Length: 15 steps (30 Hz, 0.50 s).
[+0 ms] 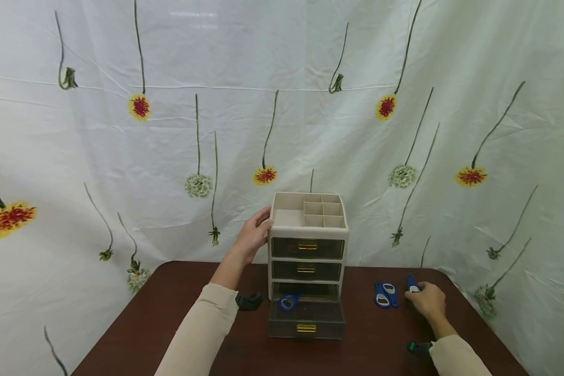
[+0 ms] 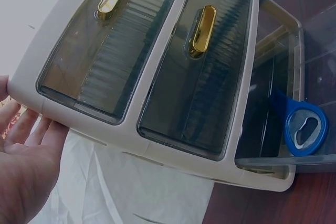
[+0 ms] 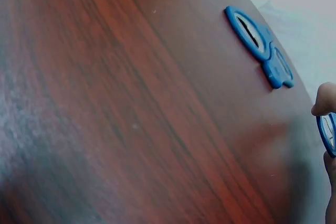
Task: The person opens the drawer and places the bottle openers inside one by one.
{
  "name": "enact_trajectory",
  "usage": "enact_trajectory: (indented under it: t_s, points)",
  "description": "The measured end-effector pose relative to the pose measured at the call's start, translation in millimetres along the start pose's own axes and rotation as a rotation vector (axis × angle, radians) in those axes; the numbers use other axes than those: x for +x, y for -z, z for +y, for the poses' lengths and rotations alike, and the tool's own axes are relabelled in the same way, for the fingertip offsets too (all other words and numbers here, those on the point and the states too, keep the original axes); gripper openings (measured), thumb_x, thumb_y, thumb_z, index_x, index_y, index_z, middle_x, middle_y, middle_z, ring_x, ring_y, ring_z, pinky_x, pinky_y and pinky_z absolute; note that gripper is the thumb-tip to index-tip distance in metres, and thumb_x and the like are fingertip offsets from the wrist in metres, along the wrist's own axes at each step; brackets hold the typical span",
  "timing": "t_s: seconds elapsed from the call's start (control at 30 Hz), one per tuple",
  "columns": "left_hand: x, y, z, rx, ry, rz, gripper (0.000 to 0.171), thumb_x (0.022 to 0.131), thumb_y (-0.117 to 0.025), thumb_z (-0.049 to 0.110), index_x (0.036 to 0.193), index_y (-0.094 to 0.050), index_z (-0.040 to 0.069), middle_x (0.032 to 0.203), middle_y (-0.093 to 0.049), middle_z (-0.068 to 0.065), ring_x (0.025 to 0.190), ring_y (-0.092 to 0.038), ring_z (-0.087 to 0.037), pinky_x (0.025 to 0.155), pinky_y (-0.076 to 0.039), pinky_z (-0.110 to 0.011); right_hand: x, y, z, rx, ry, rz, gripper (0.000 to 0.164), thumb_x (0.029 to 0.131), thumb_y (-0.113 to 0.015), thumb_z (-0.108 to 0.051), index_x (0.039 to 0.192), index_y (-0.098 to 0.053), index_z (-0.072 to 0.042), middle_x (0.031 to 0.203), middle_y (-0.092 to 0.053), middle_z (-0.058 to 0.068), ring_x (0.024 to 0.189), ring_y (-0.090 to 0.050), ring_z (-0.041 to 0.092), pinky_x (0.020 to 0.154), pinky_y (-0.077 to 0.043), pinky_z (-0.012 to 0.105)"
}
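Observation:
A cream desktop drawer unit (image 1: 308, 230) with dark see-through drawers stands on the table. My left hand (image 1: 254, 235) rests against its upper left side, fingers fairly straight along the edge in the left wrist view. The bottom drawer (image 1: 305, 330) is pulled out, and a blue bottle opener (image 2: 307, 129) with a metal insert lies in it. To the right, my right hand (image 1: 427, 300) pinches another blue bottle opener (image 1: 411, 283) between thumb and finger. Two more blue bottle openers (image 1: 386, 294) lie side by side on the table, left of that hand.
The unit's top tray (image 1: 289, 216) is split into compartments. Its two upper drawers, with gold handles, are closed. The dark red-brown table (image 1: 366, 350) has a rounded far right corner near my right hand. A white flowered cloth (image 1: 235, 146) hangs behind.

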<state>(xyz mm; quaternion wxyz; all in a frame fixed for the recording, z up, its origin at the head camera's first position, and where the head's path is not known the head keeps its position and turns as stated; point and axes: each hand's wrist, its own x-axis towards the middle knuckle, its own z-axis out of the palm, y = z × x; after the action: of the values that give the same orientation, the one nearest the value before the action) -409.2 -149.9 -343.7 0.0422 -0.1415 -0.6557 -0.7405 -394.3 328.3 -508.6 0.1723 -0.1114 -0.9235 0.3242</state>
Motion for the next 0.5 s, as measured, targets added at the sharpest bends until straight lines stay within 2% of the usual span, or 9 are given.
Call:
enact_trajectory:
  t_s: [0.5]
  points:
    - [3.1, 2.0, -2.0, 0.014, -0.003, -0.013, 0.055, 0.110, -0.047, 0.008, 0.162, -0.031, 0.006, 0.164, -0.033, -0.016, 0.146, -0.036, -0.033, 0.114, -0.033, -0.059, 3.4, 15.2, -26.4, 0.012, 0.124, -0.055, 0.056, 0.084, -0.076, -0.011, 0.127, -0.057, 0.021, 0.112, -0.063, 0.037, 0.091, -0.065, 0.043, 0.074, -0.057, 0.053]
